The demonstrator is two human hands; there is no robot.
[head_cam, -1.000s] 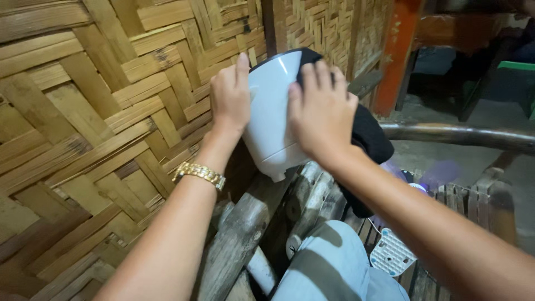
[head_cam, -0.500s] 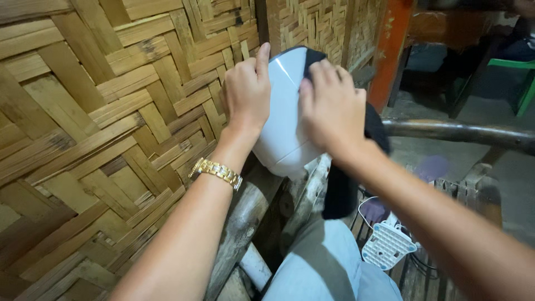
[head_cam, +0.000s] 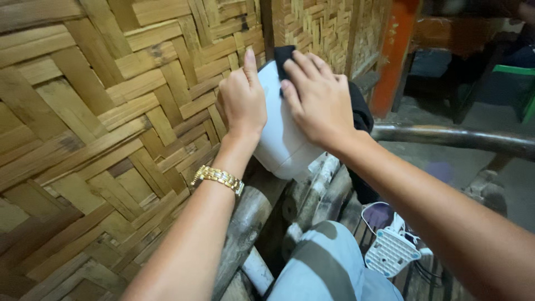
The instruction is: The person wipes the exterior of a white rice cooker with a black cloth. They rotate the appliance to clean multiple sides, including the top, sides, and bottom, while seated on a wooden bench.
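A white rounded plastic housing stands on rough wooden poles by a woven bamboo wall. My left hand, with a gold watch on its wrist, grips the housing's left side. My right hand presses a black cloth flat against the housing's upper right face. The rest of the cloth hangs down behind my right wrist.
The woven bamboo wall fills the left. A dark wooden rail runs to the right. A white perforated plastic part with a cord lies on slats at the lower right. My knee in light fabric is below. An orange post stands behind.
My right hand slid the black cloth up and left over the housing's top. The left hand kept its grip on the side.
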